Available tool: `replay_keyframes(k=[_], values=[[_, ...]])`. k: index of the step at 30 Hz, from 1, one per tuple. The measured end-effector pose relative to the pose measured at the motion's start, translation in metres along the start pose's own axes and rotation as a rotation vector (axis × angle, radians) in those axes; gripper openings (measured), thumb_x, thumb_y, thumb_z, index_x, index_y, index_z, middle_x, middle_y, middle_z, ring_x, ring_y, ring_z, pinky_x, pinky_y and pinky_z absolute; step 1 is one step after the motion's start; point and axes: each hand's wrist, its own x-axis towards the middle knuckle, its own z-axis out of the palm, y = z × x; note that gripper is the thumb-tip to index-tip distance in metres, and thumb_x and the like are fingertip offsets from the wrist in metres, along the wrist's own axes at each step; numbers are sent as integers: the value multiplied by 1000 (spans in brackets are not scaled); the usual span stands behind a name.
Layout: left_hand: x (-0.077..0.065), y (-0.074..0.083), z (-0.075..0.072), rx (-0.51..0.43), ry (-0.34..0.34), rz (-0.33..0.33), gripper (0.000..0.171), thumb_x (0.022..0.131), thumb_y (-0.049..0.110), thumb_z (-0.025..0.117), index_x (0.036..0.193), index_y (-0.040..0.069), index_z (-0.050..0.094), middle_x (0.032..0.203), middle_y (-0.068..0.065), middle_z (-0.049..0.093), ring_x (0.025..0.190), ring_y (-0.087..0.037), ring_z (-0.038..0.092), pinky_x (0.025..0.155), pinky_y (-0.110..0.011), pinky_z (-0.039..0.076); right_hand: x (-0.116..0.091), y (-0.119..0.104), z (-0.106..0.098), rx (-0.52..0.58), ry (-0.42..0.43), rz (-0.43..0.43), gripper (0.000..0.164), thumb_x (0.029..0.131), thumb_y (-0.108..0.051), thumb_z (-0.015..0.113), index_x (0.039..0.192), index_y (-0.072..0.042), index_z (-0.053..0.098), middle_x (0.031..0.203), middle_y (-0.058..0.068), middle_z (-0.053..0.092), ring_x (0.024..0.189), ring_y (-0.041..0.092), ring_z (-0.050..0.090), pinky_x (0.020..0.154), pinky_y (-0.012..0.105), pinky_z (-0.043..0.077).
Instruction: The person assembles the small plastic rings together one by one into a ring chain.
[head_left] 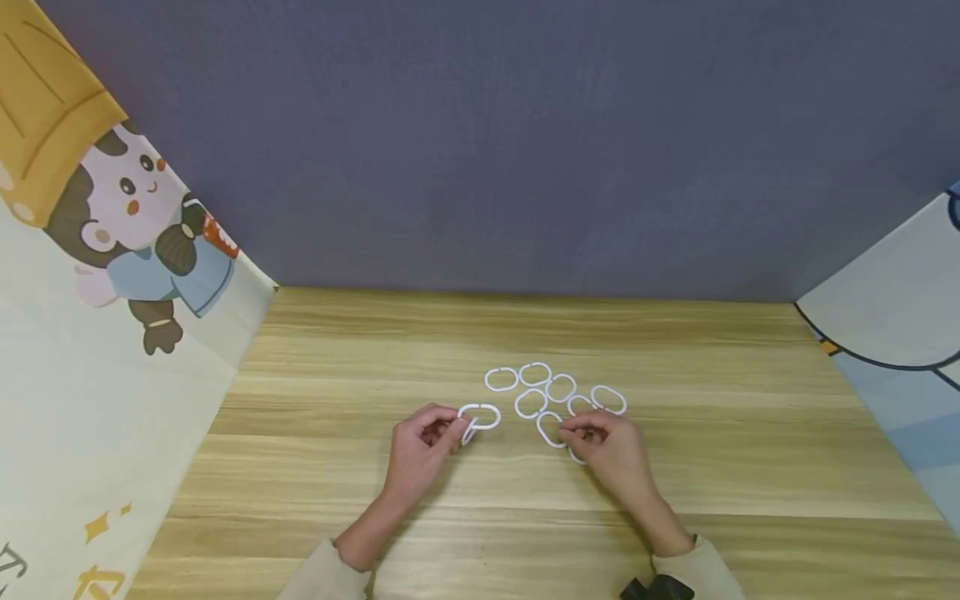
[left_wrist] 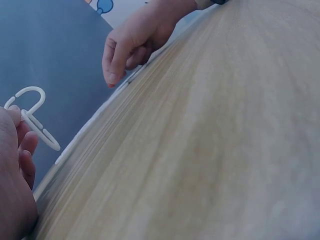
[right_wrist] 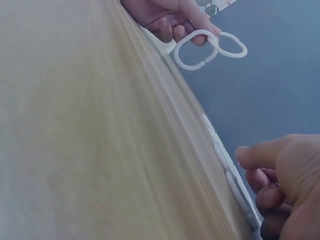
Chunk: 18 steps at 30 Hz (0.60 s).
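My left hand (head_left: 422, 448) pinches a white oval plastic link (head_left: 498, 418) between thumb and fingers, raised off the table. A second white link (right_wrist: 245, 50) hangs through it, so the two are joined; both have a small gap in their outline. My right hand (head_left: 617, 457) is over the near right part of a group of similar loose links, its fingers bent. Its fingertips are just above one white link (head_left: 541, 427) and partly cover others. In the right wrist view a slight space shows between the fingertip (right_wrist: 242, 156) and the links.
Several more white links (head_left: 502, 390) lie flat in a loose cluster on the wood-grain table (head_left: 360, 350). A dark blue-grey panel (head_left: 480, 150) rises at the table's far edge. Printed cartoon panels (head_left: 67, 392) stand along the left and right sides.
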Motion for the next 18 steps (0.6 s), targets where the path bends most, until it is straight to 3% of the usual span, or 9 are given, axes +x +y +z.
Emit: replay_keyframes(k=[8, 13, 18], values=[[0, 1, -1, -10, -12, -13, 8, 99, -1, 80, 100, -8, 78, 85, -17, 75, 67, -6, 65, 58, -19, 56, -2, 1, 3, -133, 21, -195, 27, 71, -1, 103, 83, -18, 85, 76, -14, 73, 62, -2, 52, 54, 16, 43], [3, 1, 4, -16, -3, -16, 11, 99, 0, 81, 100, -10, 77, 85, -16, 75, 67, -6, 65, 59, -18, 56, 4, 6, 2, -134, 6, -250, 28, 67, -2, 104, 80, -17, 85, 76, -13, 74, 61, -3, 52, 54, 16, 42], [7, 0, 9, -10, 18, -32, 9, 98, 0, 82, 100, -8, 78, 85, -15, 75, 67, -7, 65, 59, -18, 55, 10, 9, 0, -150, -41, -243, 27, 68, -4, 104, 80, -17, 85, 75, -15, 70, 63, -3, 52, 53, 19, 45]])
